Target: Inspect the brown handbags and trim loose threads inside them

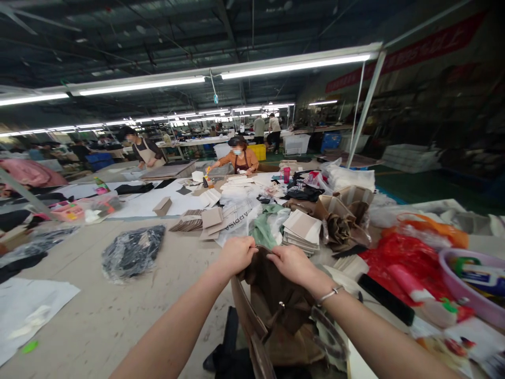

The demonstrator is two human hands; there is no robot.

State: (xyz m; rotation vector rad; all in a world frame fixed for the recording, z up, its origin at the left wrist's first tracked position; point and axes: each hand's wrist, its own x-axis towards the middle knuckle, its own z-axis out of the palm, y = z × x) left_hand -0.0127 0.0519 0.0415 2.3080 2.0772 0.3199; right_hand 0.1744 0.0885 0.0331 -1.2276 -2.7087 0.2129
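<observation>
A brown fabric bag (284, 300) stands in front of me, its mouth facing up and its dark inside showing. My left hand (238, 253) pinches the far rim of the bag, fingers closed on the cloth. A short way to the right, my right hand (292, 263) grips the same rim with the thumb on top. A bracelet (330, 296) circles my right wrist. Some fingers of both hands are hidden behind the cloth. Just beyond the hands lie a green cloth (265, 227) and a stack of beige panels (303, 229).
A plastic-wrapped dark bundle (134, 250) lies on the table (177, 295) to the left. At right are a black phone (385, 299), red plastic (406, 258) and a purple basin (445, 263). Crumpled brown bags (343, 216) sit behind. Across the table a person (239, 158) works.
</observation>
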